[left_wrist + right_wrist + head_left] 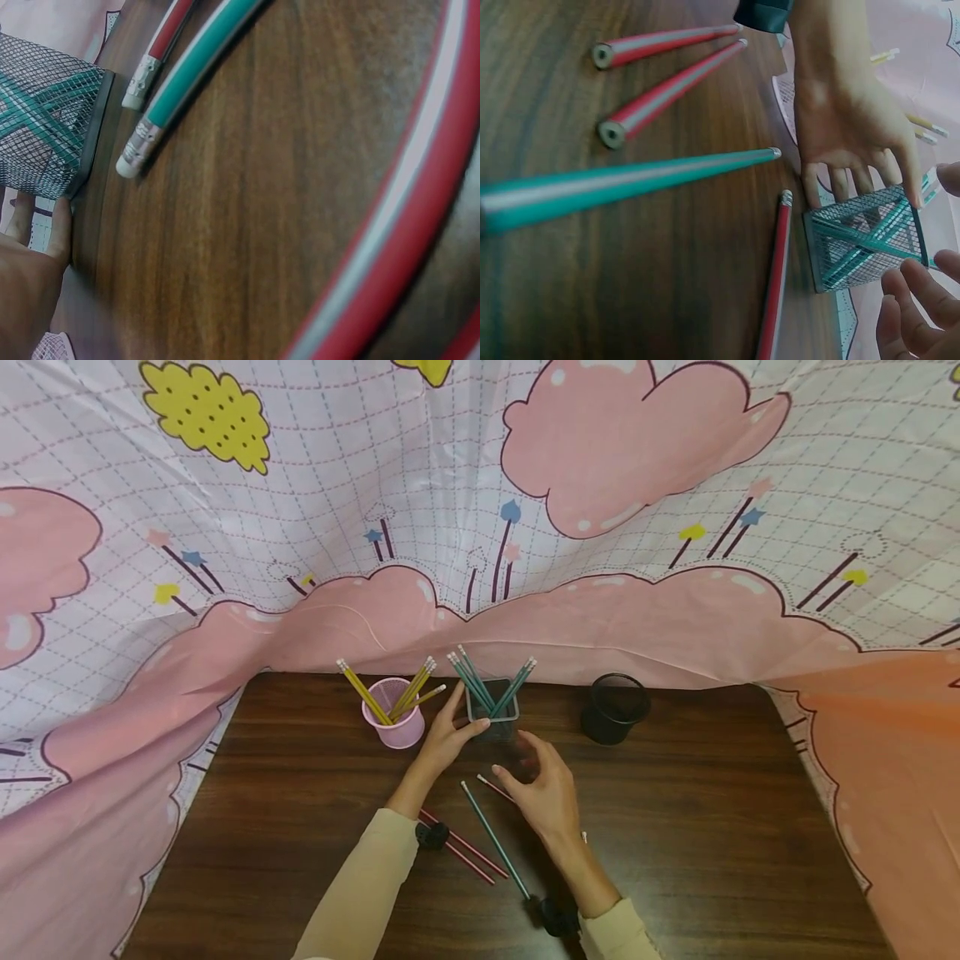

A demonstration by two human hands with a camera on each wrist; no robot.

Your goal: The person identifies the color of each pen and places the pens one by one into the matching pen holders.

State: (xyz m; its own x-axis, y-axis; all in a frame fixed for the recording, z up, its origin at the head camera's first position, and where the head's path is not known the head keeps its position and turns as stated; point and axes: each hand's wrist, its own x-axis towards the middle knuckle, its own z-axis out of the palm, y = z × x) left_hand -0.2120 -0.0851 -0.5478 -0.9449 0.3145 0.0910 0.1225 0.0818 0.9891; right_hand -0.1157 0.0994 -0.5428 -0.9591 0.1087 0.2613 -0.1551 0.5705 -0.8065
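My left hand (447, 739) holds the square black mesh pencil cup (495, 731) at its left side, thumb at the front rim. Several green pencils (515, 687) lean inside the cup. In the right wrist view, the left fingers (861, 180) lie along one side of the mesh cup (866, 240). My right hand (547, 789) is just in front and to the right of the cup, its fingers loosely bent and holding nothing. Below it lies a loose green pencil (495, 839), and a red pencil (493, 787) is partly hidden by that hand.
Left of the square cup stands a round pink mesh cup (400, 735) with several yellow pencils (411, 693). A round black mesh cup (611, 722) stands to the right. Two red pencils (472, 852) lie near the left forearm. A patterned cloth (600, 635) hangs behind the table.
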